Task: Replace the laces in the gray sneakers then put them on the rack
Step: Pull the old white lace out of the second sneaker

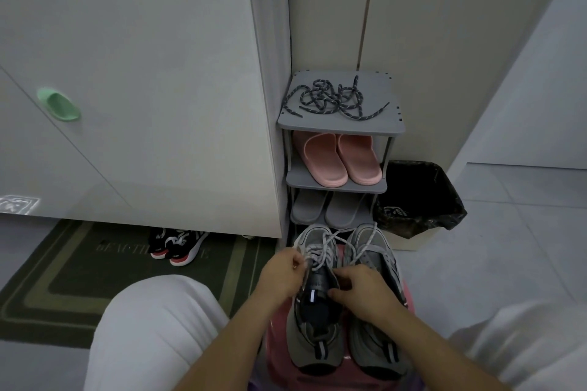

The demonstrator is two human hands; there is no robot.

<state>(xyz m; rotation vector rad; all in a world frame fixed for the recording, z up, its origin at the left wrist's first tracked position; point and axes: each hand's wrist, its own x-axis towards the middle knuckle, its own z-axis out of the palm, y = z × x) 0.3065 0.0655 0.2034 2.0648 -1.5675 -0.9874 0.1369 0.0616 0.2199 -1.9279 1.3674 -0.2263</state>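
Laces (321, 249) on your sneakers (309, 343), lower centre of the frame, look soft and limp, so your left hand (281, 270) pinches one close in while your right hand (362, 290) clamps the tongue (319, 282).

— What does the person wear?
— Pale, off-white cloth over both legs. On the left leg (152, 327) it is a broad, rounded sweep of smooth fabric with a few soft folds and a faint grey shade along its lower side.
— And the other side?
— The right leg (521, 336) has the same pale cloth, dimmer and blurred at the corner of the view.
— Trousers or shorts?
— I cannot tell; only the part round the knees shows.
— The arms?
— The left forearm (228, 346) and right forearm (435, 349) are bare all along what shows. The left hand (281, 273) and right hand (362, 292) are bare too.
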